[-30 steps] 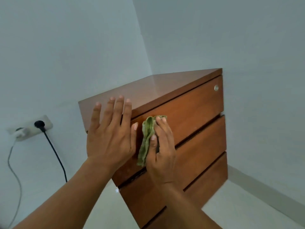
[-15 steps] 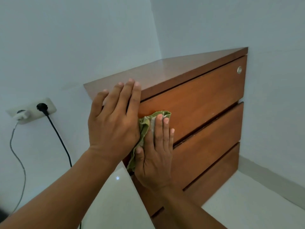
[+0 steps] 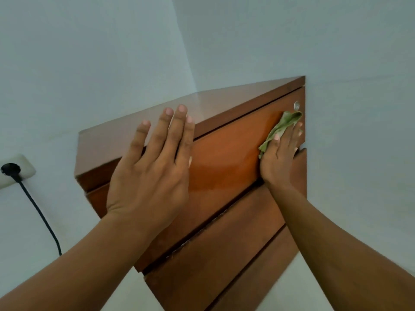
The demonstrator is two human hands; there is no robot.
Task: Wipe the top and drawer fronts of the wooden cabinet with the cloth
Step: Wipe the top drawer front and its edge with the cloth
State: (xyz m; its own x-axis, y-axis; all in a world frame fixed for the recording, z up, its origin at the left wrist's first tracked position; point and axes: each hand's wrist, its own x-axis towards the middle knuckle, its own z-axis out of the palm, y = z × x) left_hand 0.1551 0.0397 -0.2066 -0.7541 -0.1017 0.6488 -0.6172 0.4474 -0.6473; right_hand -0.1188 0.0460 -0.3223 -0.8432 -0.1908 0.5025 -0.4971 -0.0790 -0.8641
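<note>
The wooden cabinet (image 3: 226, 158) stands in a corner of pale walls, with three drawer fronts facing me. My right hand (image 3: 279, 153) presses a crumpled green cloth (image 3: 284, 125) flat against the far right end of the top drawer front, just below a small round metal lock (image 3: 296, 106). My left hand (image 3: 152, 167) lies flat, fingers together, over the cabinet's front left corner, fingertips reaching onto the top edge. A damp sheen shows on the top drawer front between the hands.
A white wall socket (image 3: 13, 173) with a black plug and cable (image 3: 40, 214) sits on the left wall beside the cabinet. Pale floor shows below the cabinet on both sides.
My right hand slid the cloth along the top drawer front from beside my left hand to its far right end. My left hand stayed on the cabinet's left corner.
</note>
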